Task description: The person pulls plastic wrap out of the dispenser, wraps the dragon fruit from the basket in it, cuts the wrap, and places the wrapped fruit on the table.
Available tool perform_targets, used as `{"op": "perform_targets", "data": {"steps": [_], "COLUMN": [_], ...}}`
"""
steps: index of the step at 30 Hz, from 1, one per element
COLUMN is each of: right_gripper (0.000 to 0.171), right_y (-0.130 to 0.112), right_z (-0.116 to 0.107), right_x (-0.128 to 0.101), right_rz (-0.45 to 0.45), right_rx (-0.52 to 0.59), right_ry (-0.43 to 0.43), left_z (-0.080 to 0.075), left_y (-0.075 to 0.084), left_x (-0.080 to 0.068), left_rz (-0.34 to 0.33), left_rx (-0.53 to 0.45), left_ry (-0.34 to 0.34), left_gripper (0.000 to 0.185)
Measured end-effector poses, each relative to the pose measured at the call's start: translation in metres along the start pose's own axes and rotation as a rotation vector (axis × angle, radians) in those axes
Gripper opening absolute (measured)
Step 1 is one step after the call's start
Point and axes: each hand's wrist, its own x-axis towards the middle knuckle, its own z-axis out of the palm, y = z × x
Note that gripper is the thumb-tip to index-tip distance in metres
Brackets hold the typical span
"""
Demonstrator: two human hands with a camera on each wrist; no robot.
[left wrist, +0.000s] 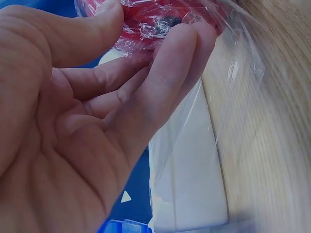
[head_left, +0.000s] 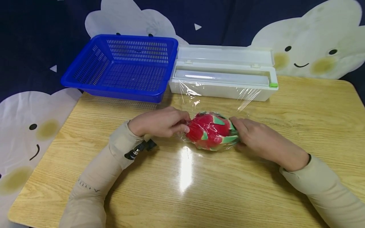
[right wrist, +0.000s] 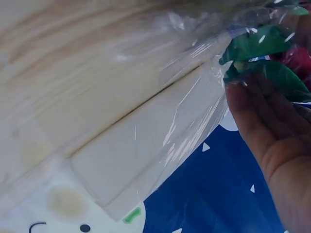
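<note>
Head view: left fingers (head_left: 181, 116) pinch and right fingers (head_left: 239, 126) grip opposite ends of the wrapped dragon fruit (head_left: 211, 131).

Between my left hand (head_left: 161, 122) and right hand (head_left: 256, 136) is the dragon fruit (head_left: 212, 129), inside cling film (head_left: 246, 98). Behind it, on the tabletop (head_left: 228, 190), sits the box (head_left: 219, 91), the basket (head_left: 119, 91) to its left.

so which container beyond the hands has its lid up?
The white box to the right of the blue basket. Its hinged lid stands open and clear film runs from the box to the dragon fruit; the basket shows no lid.
</note>
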Motion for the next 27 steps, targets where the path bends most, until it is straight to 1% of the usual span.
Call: {"op": "perform_targets", "data": {"steps": [5,8,11,13,17,23,27], "right_gripper": [0.080,0.077,0.074,0.075,0.079,0.082,0.083], "right_y": [0.0035,0.0049,0.0053,0.0057,0.0065,0.0081,0.0093], "right_z": [-0.0012,-0.0022,-0.0038,-0.0043,-0.0042,-0.0054,-0.0065], "right_x": [-0.0003,-0.0008,-0.0009,-0.0009,-0.0007,-0.0020,-0.0027], "right_rz": [-0.029,-0.024,0.006,0.024,0.043,0.053,0.051], "right_rx": [0.056,0.092,0.119,0.131,0.159,0.192,0.208], "right_ry": [0.021,0.001,-0.037,-0.054,-0.063,-0.075,-0.074], "left_z": [-0.0002,-0.0003,-0.0007,-0.0011,-0.0012,-0.0005,-0.0008], "left_y": [-0.0013,-0.0025,-0.0030,-0.0030,-0.0034,-0.0039,-0.0023], "left_x": [0.0003,0.0005,0.0004,0.0001,-0.0004,-0.0001,-0.0001], "left_rz": [-0.002,0.001,0.001,-0.006,-0.030,-0.077,-0.107], "left_rx": [0.002,0.001,-0.007,-0.016,-0.034,-0.021,-0.017], "left_ry": [-0.001,-0.001,-0.001,-0.004,-0.004,0.018,0.032], "left_gripper": [0.021,0.021,0.021,0.020,0.021,0.030,0.029]}}
